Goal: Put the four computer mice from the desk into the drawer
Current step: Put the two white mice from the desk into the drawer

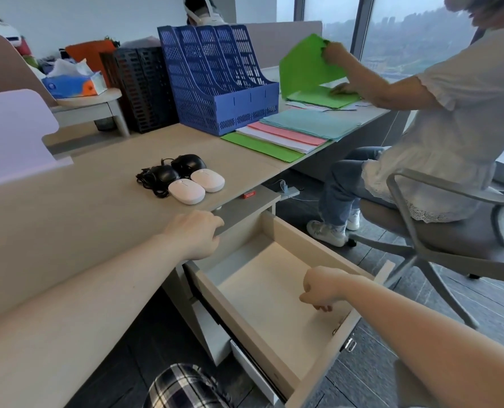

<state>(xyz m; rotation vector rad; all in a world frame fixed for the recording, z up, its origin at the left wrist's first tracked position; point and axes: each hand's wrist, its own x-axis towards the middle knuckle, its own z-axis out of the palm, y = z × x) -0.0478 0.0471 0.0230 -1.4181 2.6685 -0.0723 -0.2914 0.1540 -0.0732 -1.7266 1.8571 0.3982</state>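
Observation:
Two white mice [186, 191] [208, 180] and two black corded mice [164, 174] [188, 164] lie grouped on the desk [97, 207] near its front edge. Below the desk, the drawer [277, 290] stands pulled out with a bare bottom. My left hand [196, 232] rests on the desk edge, fingers curled over it, holding nothing. My right hand [323, 285] hovers above the drawer's front part, fingers loosely bent downward, nothing in it.
A blue file rack [218, 81] and a black rack [144, 86] stand at the back. Coloured folders [286, 134] lie to the right. Another person [439, 119] sits on a chair [451, 231] close to the drawer's right side.

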